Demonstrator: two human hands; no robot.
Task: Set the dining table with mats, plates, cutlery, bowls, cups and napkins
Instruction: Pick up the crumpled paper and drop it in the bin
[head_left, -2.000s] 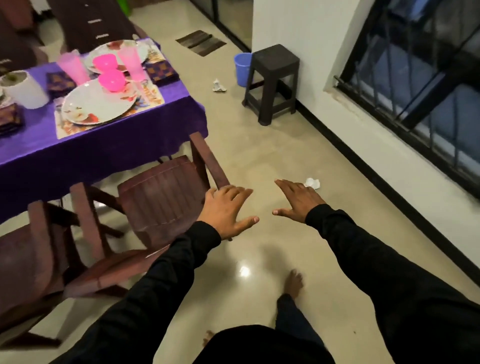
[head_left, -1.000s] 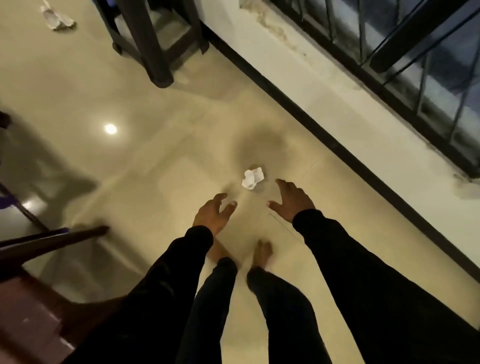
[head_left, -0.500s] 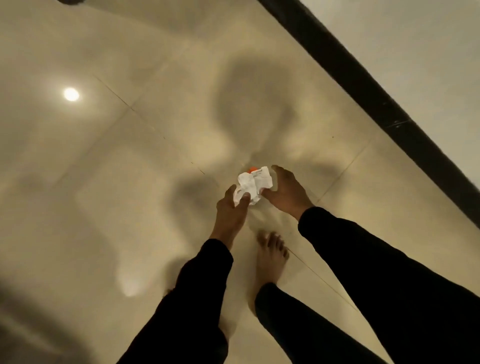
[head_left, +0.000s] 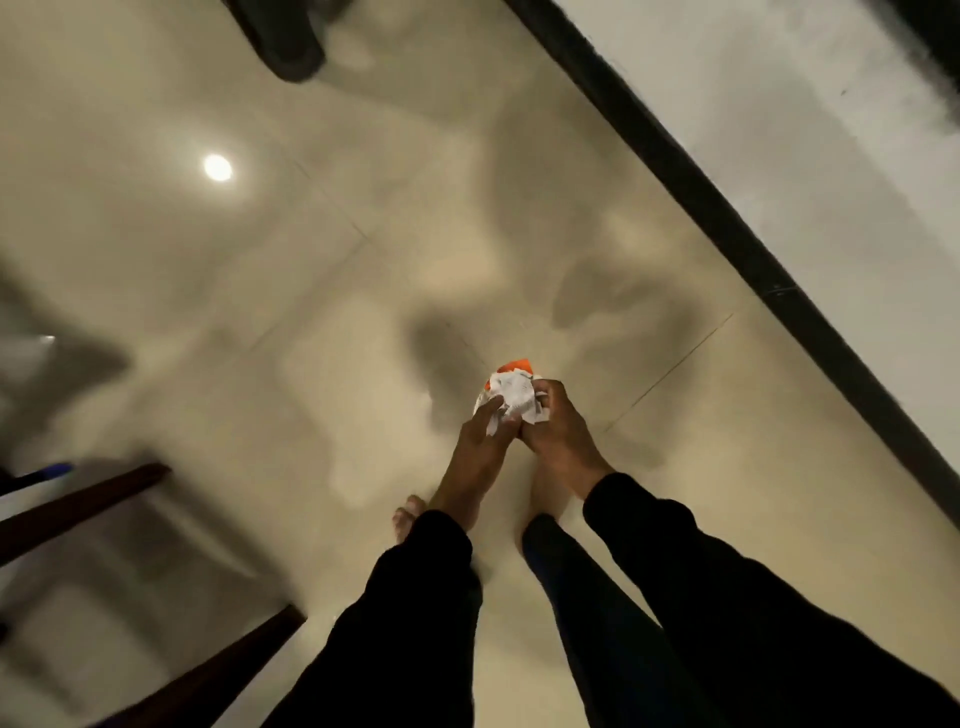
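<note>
Two hands, left and right, pinch the crumpled paper; each grip closed at its lower edge.

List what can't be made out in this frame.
- Head view: the crumpled white and orange paper is partly covered by the left hand and right hand; its print is too small.
- Dark wooden furniture, lower left: blurred and cut off.
- Dining table: out of frame.

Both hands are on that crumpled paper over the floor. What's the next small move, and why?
Probably straighten up with it and carry it off. The left hand and right hand both grip the crumpled paper, seemingly clear of the tiled floor, so nothing is left to pick up here.
</note>
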